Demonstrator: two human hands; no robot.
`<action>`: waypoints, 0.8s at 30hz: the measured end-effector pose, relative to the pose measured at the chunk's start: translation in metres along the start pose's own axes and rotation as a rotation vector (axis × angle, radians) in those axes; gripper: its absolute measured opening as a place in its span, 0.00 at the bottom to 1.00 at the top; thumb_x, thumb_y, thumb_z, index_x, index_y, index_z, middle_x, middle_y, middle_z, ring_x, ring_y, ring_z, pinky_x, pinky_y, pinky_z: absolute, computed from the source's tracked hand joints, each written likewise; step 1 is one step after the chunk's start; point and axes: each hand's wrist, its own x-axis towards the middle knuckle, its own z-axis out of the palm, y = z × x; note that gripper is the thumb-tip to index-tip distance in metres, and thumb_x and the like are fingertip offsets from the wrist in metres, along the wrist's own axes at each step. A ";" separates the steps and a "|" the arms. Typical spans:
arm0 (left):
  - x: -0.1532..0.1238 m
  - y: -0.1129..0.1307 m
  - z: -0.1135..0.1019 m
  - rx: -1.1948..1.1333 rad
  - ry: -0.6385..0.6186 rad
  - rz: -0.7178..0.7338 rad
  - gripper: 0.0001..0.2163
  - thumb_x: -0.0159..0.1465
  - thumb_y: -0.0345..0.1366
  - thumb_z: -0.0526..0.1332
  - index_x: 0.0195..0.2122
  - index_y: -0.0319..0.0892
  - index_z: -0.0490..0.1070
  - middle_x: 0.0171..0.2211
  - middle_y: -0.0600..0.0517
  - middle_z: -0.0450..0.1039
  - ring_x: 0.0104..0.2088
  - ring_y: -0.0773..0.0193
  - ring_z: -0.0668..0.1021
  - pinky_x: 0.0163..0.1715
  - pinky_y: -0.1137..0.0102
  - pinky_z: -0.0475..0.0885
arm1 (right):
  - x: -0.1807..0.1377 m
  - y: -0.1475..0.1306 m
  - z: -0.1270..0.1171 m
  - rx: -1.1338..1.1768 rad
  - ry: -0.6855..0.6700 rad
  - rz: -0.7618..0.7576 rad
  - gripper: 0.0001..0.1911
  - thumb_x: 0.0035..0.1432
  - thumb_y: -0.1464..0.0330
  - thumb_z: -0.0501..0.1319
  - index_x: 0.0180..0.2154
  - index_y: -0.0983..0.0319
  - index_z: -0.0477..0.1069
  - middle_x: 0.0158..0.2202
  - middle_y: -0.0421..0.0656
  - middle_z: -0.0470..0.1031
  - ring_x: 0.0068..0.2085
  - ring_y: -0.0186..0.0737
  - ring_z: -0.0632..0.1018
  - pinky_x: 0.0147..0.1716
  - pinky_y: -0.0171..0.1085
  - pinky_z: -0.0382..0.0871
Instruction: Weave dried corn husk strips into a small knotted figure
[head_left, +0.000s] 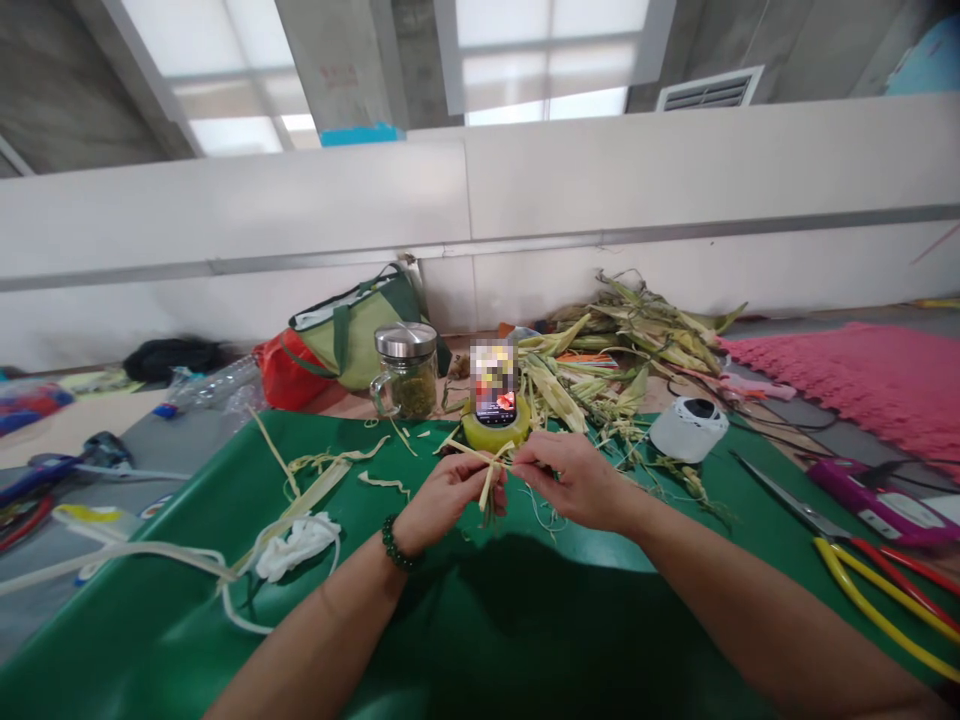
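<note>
Pale corn husk strips [487, 488] are pinched in my left hand [444, 497], which wears a dark green bead bracelet [397, 545]. My right hand [568, 478] has its fingers closed on the same husk piece from the right side, where strips cross each other. Just beyond both hands a phone [495, 385] leans upright in a roll of yellow tape [496, 432]. Loose husk strips [322, 487] lie on the green mat [360, 600] to the left. The fingertips partly hide where the strips meet.
Behind stand a glass mug with a metal lid [406, 370] and a green bag [360, 335]. Corn husks [637, 320] are heaped at the back right. On the right lie a white roll [688, 428], large scissors [832, 540] and a purple device [877, 500]. White cord [202, 550] crosses the left.
</note>
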 end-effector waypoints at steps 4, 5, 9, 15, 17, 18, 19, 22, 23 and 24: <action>-0.001 0.001 0.001 0.060 -0.003 0.066 0.17 0.55 0.48 0.64 0.30 0.37 0.73 0.26 0.52 0.72 0.27 0.65 0.76 0.28 0.72 0.71 | 0.002 0.001 -0.003 0.012 -0.068 0.109 0.11 0.59 0.69 0.56 0.24 0.63 0.67 0.20 0.38 0.67 0.22 0.31 0.67 0.23 0.30 0.56; -0.001 0.000 0.002 0.054 -0.016 0.076 0.17 0.56 0.49 0.64 0.33 0.37 0.72 0.27 0.52 0.73 0.28 0.64 0.76 0.30 0.71 0.71 | 0.001 0.001 -0.002 -0.002 -0.087 0.125 0.11 0.58 0.69 0.56 0.24 0.63 0.67 0.20 0.38 0.67 0.22 0.31 0.67 0.23 0.30 0.56; -0.002 -0.001 0.003 0.040 -0.056 0.086 0.18 0.57 0.50 0.62 0.36 0.38 0.68 0.27 0.52 0.72 0.28 0.64 0.77 0.32 0.68 0.73 | -0.001 0.003 0.008 -0.077 -0.094 0.112 0.08 0.57 0.72 0.56 0.25 0.62 0.69 0.23 0.40 0.69 0.25 0.33 0.70 0.25 0.31 0.58; 0.003 -0.006 0.006 0.040 0.075 0.182 0.16 0.55 0.48 0.64 0.31 0.40 0.65 0.24 0.56 0.69 0.25 0.67 0.75 0.27 0.73 0.70 | 0.002 -0.001 0.014 -0.241 0.071 -0.058 0.01 0.53 0.70 0.59 0.29 0.60 0.68 0.29 0.44 0.72 0.34 0.42 0.70 0.34 0.38 0.64; 0.005 -0.010 0.007 0.023 0.088 0.171 0.16 0.54 0.48 0.65 0.31 0.41 0.64 0.23 0.57 0.68 0.25 0.68 0.74 0.26 0.73 0.70 | 0.003 -0.003 0.015 -0.233 0.046 -0.110 0.02 0.52 0.69 0.60 0.31 0.61 0.68 0.30 0.44 0.72 0.34 0.42 0.70 0.35 0.39 0.64; 0.006 -0.012 0.007 0.015 0.094 0.160 0.17 0.54 0.48 0.65 0.31 0.41 0.63 0.22 0.58 0.68 0.24 0.68 0.74 0.26 0.74 0.70 | 0.003 -0.002 0.015 -0.231 0.031 -0.120 0.05 0.52 0.67 0.61 0.31 0.61 0.68 0.30 0.44 0.72 0.33 0.42 0.70 0.35 0.40 0.64; 0.007 -0.014 0.008 0.007 0.103 0.150 0.17 0.54 0.48 0.66 0.31 0.41 0.63 0.22 0.58 0.67 0.24 0.69 0.74 0.26 0.74 0.70 | 0.002 -0.001 0.017 -0.236 0.028 -0.122 0.07 0.52 0.64 0.62 0.31 0.61 0.69 0.30 0.45 0.72 0.33 0.42 0.70 0.35 0.40 0.64; 0.008 -0.017 0.009 -0.037 0.110 0.117 0.18 0.52 0.48 0.66 0.31 0.41 0.62 0.22 0.59 0.67 0.23 0.70 0.74 0.25 0.75 0.70 | 0.000 0.007 0.023 -0.244 0.045 -0.124 0.11 0.58 0.61 0.59 0.32 0.62 0.70 0.29 0.46 0.73 0.33 0.42 0.71 0.33 0.39 0.62; 0.008 -0.017 0.009 -0.054 0.097 0.101 0.19 0.52 0.49 0.67 0.31 0.41 0.62 0.22 0.59 0.67 0.23 0.70 0.74 0.24 0.74 0.70 | -0.001 0.009 0.026 -0.227 0.053 -0.120 0.10 0.61 0.62 0.57 0.32 0.62 0.70 0.29 0.45 0.74 0.33 0.41 0.71 0.33 0.38 0.62; 0.007 -0.017 0.009 -0.068 0.077 0.085 0.19 0.51 0.49 0.67 0.31 0.41 0.62 0.23 0.59 0.67 0.22 0.69 0.74 0.24 0.74 0.70 | -0.001 0.011 0.027 -0.201 0.063 -0.109 0.11 0.63 0.64 0.55 0.32 0.62 0.70 0.28 0.44 0.74 0.32 0.39 0.72 0.32 0.36 0.61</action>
